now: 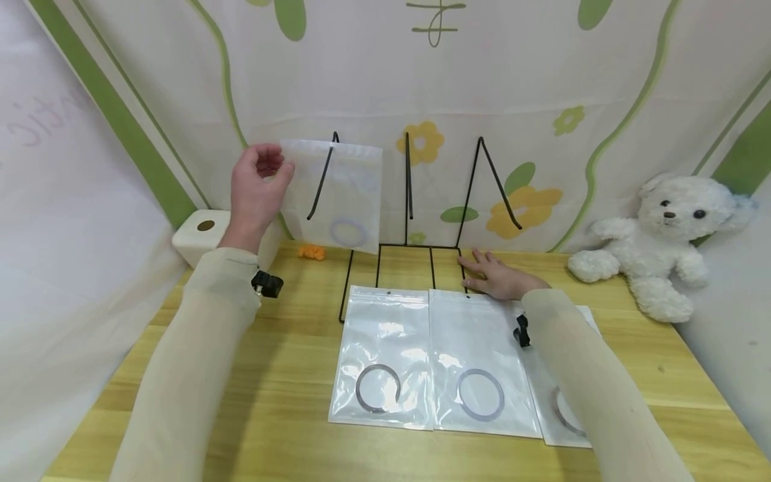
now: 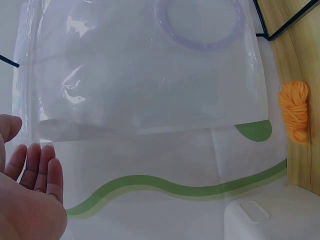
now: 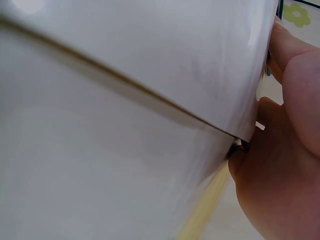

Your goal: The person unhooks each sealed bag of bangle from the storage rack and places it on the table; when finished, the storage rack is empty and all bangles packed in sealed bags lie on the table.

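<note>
Black wire makes up the display rack [image 1: 418, 247] before us, and from its left prong we see a clear zip bag [image 1: 361, 194] hanging, with a pale lavender ring [image 2: 200, 47] low inside. Our left hand [image 1: 259, 187] is raised beside the bag's upper edge, fingers loosely bent and thumb apart from them, a narrow gap between and nothing pinched. Our right hand [image 1: 496, 278] lies low with fingers spread over the rack's base, gripping nothing.

Below the rack, on the wooden table [image 1: 271, 402], we have three flat bags side by side: the left bag [image 1: 385, 335] with a dark ring, the middle bag [image 1: 482, 335] with a pale violet one, and the right bag [image 1: 545, 395], partly hidden by our right sleeve [image 1: 590, 375]. Behind our left wrist sits a white tissue box [image 1: 187, 248]; near it lies a small orange yarn bundle [image 2: 295, 107]. At far right we see a white teddy bear [image 1: 662, 248].
</note>
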`<control>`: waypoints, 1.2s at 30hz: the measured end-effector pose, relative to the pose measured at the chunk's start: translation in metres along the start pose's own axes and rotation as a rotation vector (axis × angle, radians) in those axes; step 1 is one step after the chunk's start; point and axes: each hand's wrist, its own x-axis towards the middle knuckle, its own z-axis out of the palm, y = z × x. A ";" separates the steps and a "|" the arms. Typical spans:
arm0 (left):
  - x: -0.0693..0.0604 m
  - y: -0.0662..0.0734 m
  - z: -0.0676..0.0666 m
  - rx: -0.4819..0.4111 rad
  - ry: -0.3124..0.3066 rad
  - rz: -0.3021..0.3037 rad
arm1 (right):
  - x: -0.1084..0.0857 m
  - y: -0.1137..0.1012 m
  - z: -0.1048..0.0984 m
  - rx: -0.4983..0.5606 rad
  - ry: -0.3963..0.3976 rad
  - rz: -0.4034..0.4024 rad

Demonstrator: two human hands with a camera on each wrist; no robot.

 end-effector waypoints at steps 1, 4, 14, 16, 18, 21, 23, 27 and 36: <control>0.000 -0.001 0.000 -0.007 0.002 0.000 | 0.000 0.000 0.000 0.001 0.001 -0.001; -0.001 -0.003 -0.002 -0.019 0.008 -0.001 | 0.001 -0.001 0.000 0.002 0.003 -0.004; -0.004 0.000 -0.005 -0.020 0.018 -0.027 | 0.001 0.000 0.000 0.003 -0.002 0.008; -0.005 0.000 -0.005 -0.023 0.022 -0.024 | 0.000 -0.001 0.000 0.005 -0.001 0.006; -0.005 0.001 -0.005 -0.029 0.027 -0.021 | -0.001 -0.001 -0.001 0.006 0.001 0.003; -0.006 0.002 -0.005 -0.045 0.031 -0.026 | -0.002 -0.002 -0.001 0.010 0.003 0.003; -0.006 0.003 -0.005 -0.055 0.033 -0.027 | -0.002 -0.001 0.000 0.010 0.005 0.005; -0.007 0.004 -0.006 -0.073 0.030 -0.026 | -0.002 0.000 0.000 0.009 0.008 0.007; -0.007 0.003 -0.010 -0.105 0.028 -0.010 | -0.002 0.001 0.000 0.002 0.012 -0.006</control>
